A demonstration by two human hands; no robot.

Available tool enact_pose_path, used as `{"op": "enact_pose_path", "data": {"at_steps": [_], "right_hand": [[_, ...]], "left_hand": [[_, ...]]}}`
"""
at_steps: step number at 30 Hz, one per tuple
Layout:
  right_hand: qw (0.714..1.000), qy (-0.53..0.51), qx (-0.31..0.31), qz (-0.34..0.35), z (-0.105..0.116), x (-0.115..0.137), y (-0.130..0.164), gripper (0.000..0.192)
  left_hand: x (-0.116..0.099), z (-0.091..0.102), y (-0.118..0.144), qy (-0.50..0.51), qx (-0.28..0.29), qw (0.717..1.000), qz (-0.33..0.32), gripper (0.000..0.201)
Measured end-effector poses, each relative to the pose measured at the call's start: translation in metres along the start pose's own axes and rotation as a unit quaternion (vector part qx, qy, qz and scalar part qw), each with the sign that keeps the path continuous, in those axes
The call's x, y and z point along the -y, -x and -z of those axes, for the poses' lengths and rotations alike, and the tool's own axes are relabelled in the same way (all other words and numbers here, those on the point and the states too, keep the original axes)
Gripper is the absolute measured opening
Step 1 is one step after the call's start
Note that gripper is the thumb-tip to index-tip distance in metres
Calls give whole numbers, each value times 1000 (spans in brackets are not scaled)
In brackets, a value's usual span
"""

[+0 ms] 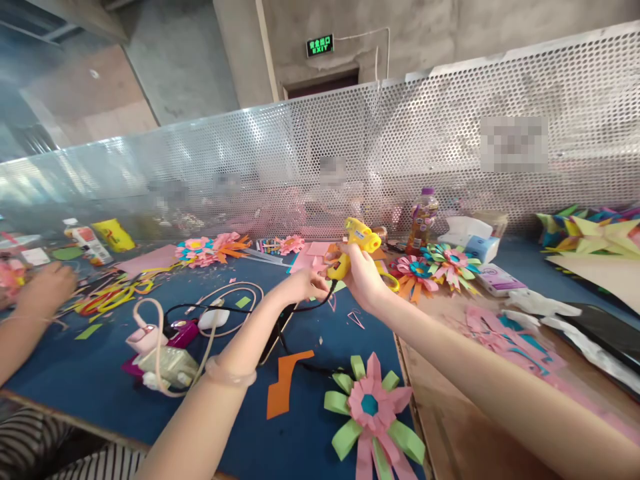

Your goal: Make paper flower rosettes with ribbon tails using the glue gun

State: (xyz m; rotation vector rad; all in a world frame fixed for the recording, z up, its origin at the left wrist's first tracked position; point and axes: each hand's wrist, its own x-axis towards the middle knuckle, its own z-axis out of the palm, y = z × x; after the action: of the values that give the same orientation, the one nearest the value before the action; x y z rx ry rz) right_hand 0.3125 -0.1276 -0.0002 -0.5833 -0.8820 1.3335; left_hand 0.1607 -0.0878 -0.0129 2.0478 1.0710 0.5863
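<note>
Craft clutter covers a blue table (100, 380), described here from left to right. Far left of the wearer's fingers, another person's hand (47, 287) rests near loose paper strips (107, 297). Closer in lie coiled cables (220, 307) and a small pink gadget (145, 337). The left hand (303, 285) reaches forward, its fingers curled and pressed together close under the base of a yellow glue gun (353, 247), apparently around its black cord; exactly what they pinch cannot be made out. The right hand (365, 277) wraps its fingers tightly round the gun's handle, holding it raised with the nozzle pointing right, probably to keep the hot tip off the table. Below the fingers lies a pink and green paper flower (373, 417). Right of them sit more paper flowers (435, 263) and a bottle (423, 220).
</note>
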Motion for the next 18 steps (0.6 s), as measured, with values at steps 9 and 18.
{"op": "enact_pose_path", "data": {"at_steps": [9,18], "right_hand": [[996,45,-4,-79,4,-27,14,17],[985,117,40,-117,3,-38,23,13]], "left_hand": [[6,57,24,81,-290,952,58,16],[-3,53,26,113,-306,944,44,20]]}}
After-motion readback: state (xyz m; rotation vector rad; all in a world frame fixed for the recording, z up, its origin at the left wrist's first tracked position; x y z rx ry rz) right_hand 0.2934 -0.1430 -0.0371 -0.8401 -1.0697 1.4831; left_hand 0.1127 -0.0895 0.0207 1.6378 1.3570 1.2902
